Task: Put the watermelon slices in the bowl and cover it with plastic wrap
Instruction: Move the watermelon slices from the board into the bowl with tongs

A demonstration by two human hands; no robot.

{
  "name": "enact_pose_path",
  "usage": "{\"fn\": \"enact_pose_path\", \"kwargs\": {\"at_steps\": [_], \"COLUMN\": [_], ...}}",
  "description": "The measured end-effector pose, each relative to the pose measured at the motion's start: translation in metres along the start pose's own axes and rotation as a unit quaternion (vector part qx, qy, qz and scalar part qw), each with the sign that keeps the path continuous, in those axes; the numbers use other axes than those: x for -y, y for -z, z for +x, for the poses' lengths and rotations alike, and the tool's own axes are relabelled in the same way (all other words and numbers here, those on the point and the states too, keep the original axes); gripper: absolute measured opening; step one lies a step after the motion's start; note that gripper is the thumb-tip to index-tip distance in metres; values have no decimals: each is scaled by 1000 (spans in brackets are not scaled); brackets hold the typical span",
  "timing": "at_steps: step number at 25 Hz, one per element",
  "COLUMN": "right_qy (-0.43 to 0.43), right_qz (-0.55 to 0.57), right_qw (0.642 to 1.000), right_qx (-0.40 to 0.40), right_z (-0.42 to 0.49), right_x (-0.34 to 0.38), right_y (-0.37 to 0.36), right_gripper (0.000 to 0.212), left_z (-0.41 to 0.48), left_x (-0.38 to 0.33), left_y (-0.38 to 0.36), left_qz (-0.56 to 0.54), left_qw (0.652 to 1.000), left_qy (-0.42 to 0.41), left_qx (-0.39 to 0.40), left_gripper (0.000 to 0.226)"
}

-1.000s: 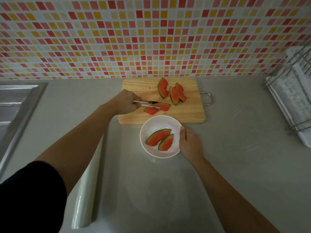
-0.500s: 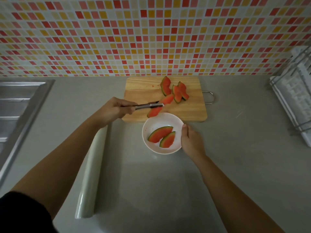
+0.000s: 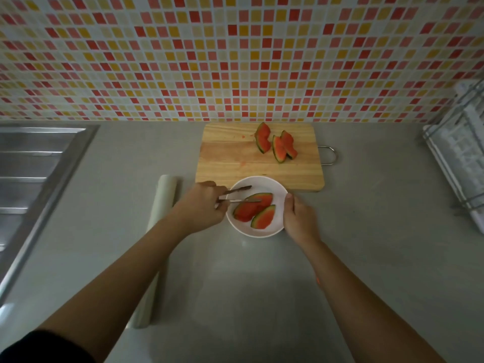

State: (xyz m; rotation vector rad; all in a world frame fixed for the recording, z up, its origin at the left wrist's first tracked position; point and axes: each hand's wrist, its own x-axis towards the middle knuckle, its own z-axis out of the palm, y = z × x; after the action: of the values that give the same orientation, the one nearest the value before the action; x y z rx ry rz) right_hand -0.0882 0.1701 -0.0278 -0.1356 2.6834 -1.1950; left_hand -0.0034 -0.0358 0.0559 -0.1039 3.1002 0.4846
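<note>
A white bowl (image 3: 272,188) stands on the counter just in front of the wooden cutting board (image 3: 230,158). Watermelon slices (image 3: 263,218) lie in the bowl. My left hand (image 3: 203,205) grips metal tongs (image 3: 237,196), whose tips reach over the slices in the bowl. My right hand (image 3: 298,218) holds the bowl's right rim. Three more watermelon slices (image 3: 279,145) lie at the back of the board. A roll of plastic wrap (image 3: 159,208) lies on the counter left of the bowl, partly hidden by my left forearm.
A steel sink and drainboard (image 3: 34,174) fill the left side. A dish rack (image 3: 461,163) stands at the right edge. The tiled wall (image 3: 235,56) rises behind the board. The board's metal handle (image 3: 330,154) sticks out to its right.
My left hand carried a slice in the tongs from the board back into the bowl; the tongs' tips now sit over the bowl. My right hand stayed on the rim.
</note>
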Motion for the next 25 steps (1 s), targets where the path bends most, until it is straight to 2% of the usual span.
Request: {"fn": "enact_pose_path", "kwargs": {"at_steps": [2, 4, 8, 10, 13, 17, 20, 25], "right_qy": [3, 2, -25, -24, -8, -11, 5, 11], "right_qz": [2, 12, 22, 13, 9, 4, -1, 2], "right_qw": [1000, 1000, 999, 1000, 1000, 1000, 1000, 1000], "right_qx": [-5, -4, 0, -4, 0, 5, 13, 14], "right_z": [-1, -1, 1, 0, 0, 1, 1, 2], "right_x": [-1, 0, -2, -3, -2, 0, -1, -2], "right_y": [-1, -2, -4, -5, -4, -1, 0, 0], "right_gripper": [47, 46, 46, 43, 37, 38, 39, 41], "left_z": [11, 41, 115, 140, 157, 154, 142, 137], "left_x": [3, 4, -2, -11, -26, -12, 16, 35], "left_y": [14, 19, 0, -15, -26, -15, -2, -3], "left_qz": [-39, -76, -112, -132, -136, -65, -2, 33], "left_qw": [998, 992, 970, 960, 963, 972, 977, 988], "left_qy": [17, 74, 215, 247, 229, 224, 213, 151], "left_qx": [-48, -74, -25, -23, -29, -20, -9, 8], "left_gripper": [20, 18, 28, 26, 23, 28, 18, 32]}}
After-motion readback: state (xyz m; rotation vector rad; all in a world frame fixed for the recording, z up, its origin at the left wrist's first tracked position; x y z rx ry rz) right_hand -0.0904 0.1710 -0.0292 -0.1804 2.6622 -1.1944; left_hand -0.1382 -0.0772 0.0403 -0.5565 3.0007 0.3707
